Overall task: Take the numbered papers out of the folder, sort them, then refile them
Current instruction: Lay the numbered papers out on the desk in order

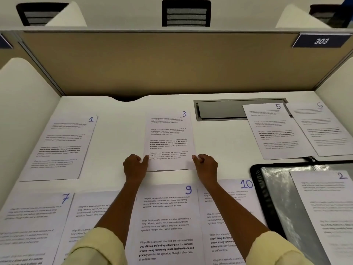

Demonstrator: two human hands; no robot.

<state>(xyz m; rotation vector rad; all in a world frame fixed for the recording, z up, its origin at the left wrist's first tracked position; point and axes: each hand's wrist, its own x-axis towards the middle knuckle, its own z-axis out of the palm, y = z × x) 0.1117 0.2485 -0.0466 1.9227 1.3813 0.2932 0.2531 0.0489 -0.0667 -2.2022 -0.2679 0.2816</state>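
Along the near edge of the desk (118, 111) lie sheet 7 (32, 222), an unnumbered-looking sheet partly under the left forearm, sheet 9 (168, 222) and sheet 10 (225, 217), laid side by side and overlapping slightly. At the near right corner the open folder (271, 197) shows a glossy plastic sleeve, with sheet 2 (328, 211) resting on it.

Both forearms, in rolled pale-yellow sleeves, reach forward over sheets 9 and 10 to the middle of the desk. There the left hand (134, 166) pinches the lower left edge of sheet 3 (169, 140), thumb on top and the other fingers curled. The right hand (207, 166) pinches the lower right edge the same way. Whether the sheet's near edge is lifted or lies flat on the desk, I cannot tell.

The sheets look like single plain office pages: very light, limp, easy to crease and quick to slide on the smooth desk. Holding sheet 3 at its two lower edges, as here, should keep it from drooping or skewing.

Farther back, sheet 1 (61, 148) lies toward the left edge. Sheet 5 (275, 131) and sheet 6 (321, 129) sit at the far right corner, 5 overlapping a grey cable hatch (219, 109).
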